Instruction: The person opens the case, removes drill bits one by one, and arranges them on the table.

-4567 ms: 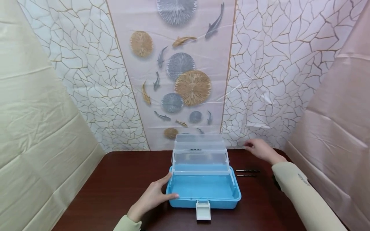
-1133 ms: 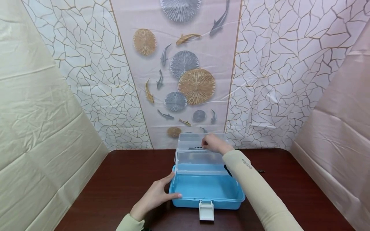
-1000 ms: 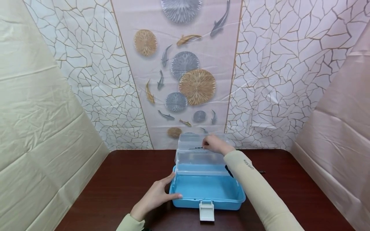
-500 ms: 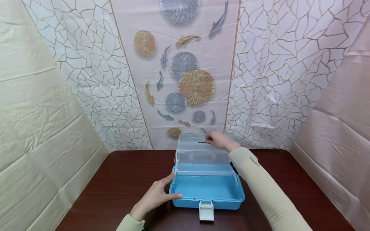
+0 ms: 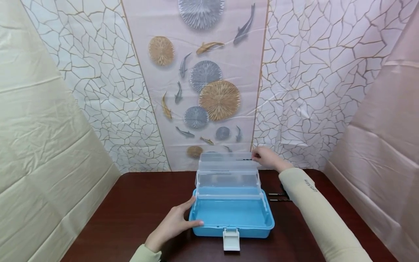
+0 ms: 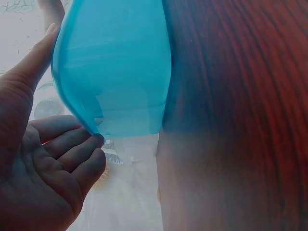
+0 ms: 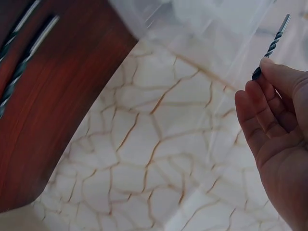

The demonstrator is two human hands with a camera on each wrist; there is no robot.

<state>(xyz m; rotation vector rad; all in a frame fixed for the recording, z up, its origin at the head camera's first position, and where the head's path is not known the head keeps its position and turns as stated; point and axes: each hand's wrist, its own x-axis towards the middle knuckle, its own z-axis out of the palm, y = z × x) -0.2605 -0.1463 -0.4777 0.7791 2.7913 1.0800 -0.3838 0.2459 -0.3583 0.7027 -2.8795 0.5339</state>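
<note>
My right hand [image 5: 266, 157] pinches a dark twist drill bit [image 5: 243, 159] near its fluted end, and the silver shank points left over the top tray. In the right wrist view the thumb and forefinger clasp this drill bit [image 7: 274, 41]; the other fingers are loosely bent. A light-blue toolbox [image 5: 232, 231] stands open with its clear trays [image 5: 227, 180] raised behind. At its left side my left hand [image 5: 173, 222] holds the box, thumb over the front corner of the rim. Left wrist view: fingertips of the left hand [image 6: 53, 159] meet the blue toolbox [image 6: 115, 62] at its rim.
Two more drill bits lie side by side on the dark wooden table [image 5: 144, 203], right of the box, partly hidden by the right sleeve [image 5: 320, 211]. The white latch [image 5: 231, 240] hangs down in front. A patterned cloth [image 5: 212, 98] backs the table.
My right hand was down at the upper tray about a second ago; it has lifted the drill bit and moved up and right. The left hand keeps its place on the box.
</note>
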